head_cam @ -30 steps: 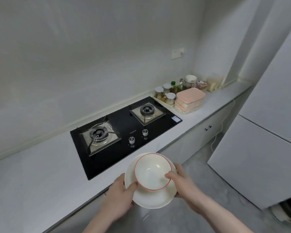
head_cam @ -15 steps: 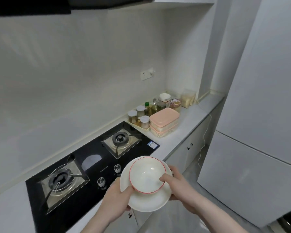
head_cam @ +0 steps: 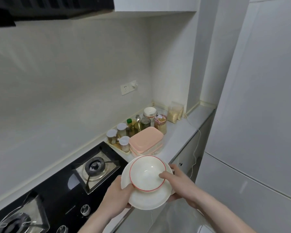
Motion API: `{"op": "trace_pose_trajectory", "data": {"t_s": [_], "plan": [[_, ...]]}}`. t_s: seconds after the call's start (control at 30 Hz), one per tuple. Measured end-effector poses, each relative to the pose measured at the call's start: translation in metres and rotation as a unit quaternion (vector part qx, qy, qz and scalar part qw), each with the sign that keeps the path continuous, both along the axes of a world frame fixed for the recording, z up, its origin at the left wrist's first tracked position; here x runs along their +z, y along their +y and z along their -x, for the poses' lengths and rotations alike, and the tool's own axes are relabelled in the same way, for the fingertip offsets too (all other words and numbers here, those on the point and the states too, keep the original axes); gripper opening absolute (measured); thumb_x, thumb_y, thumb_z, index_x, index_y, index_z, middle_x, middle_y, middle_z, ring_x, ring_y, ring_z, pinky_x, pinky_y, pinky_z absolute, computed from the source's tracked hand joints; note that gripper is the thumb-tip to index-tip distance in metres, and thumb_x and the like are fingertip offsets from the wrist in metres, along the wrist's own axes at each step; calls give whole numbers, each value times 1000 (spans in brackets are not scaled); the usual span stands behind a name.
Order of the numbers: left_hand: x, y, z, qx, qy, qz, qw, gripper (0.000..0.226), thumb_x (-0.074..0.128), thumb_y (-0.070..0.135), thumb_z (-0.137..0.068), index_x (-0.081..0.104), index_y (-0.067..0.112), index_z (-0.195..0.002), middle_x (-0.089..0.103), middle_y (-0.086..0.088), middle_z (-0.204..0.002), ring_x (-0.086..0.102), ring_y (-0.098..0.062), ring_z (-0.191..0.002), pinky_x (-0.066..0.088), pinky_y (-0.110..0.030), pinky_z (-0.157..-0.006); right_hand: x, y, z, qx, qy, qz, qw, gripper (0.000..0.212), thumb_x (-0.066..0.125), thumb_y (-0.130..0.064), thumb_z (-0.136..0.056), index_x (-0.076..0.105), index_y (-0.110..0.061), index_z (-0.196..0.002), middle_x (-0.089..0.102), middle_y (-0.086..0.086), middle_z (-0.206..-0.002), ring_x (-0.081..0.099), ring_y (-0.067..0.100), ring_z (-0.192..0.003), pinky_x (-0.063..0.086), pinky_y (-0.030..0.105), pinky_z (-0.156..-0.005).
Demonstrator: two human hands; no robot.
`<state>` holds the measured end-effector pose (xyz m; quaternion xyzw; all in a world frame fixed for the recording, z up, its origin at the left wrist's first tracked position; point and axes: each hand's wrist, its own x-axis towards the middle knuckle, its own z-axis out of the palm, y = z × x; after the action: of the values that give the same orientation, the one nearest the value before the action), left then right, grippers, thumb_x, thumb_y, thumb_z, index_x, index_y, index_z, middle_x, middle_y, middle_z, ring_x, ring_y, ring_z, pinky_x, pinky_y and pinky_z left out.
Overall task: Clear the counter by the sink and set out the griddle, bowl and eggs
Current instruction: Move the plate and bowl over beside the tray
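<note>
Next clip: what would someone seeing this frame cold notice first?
First, the red-rimmed bowl sitting in a larger cream dish, carried low in the centre by the left hand and the right hand over the counter's front edge. Left of it lies the black gas hob. Behind, near the corner, pink lidded containers are stacked beside a cluster of jars.

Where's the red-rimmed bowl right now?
In the head view, low and centre: the bowl sits in a white plate held by both hands, in front of the stove.
</note>
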<state>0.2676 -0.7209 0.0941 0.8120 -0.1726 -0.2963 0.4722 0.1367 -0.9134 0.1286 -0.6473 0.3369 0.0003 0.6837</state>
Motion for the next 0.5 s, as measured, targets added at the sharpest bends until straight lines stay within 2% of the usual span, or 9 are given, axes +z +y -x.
{"op": "trace_pose_trajectory", "data": {"t_s": [0.17, 0.27, 0.4, 0.5], "plan": [[0, -56, -31, -26, -14, 0, 1000, 33, 63, 45, -80, 62, 30, -110, 68, 4, -108, 71, -21, -92, 63, -34, -66, -7, -48, -21, -24, 7, 2, 1000, 39, 63, -33, -93, 52, -25, -129, 64, -3, -117, 71, 19, -97, 63, 40, -65], [2, -85, -52, -41, -25, 2, 999, 27, 65, 46, -86, 59, 35, -111, 66, 6, -110, 70, -19, -94, 64, -36, -66, -11, -73, -38, -36, 13, 3, 999, 33, 63, -30, -92, 58, -23, -124, 68, 1, -113, 73, 21, -94, 64, 43, -65], [-3, -124, -83, -58, -39, 7, 998, 37, 63, 52, -81, 58, 41, -116, 70, 7, -106, 71, -21, -91, 65, -43, -64, -18, -107, -63, -47, 29, 9, 998, 38, 63, -29, -89, 58, -17, -124, 67, 6, -113, 73, 24, -92, 63, 43, -64], [-9, -151, -103, -72, -51, -7, 996, 35, 64, 52, -88, 55, 39, -119, 68, 7, -110, 70, -21, -93, 64, -48, -64, -21, -130, -77, -53, 38, 5, 998, 36, 63, -25, -87, 57, -16, -121, 67, 8, -111, 75, 25, -89, 64, 47, -66]]}}
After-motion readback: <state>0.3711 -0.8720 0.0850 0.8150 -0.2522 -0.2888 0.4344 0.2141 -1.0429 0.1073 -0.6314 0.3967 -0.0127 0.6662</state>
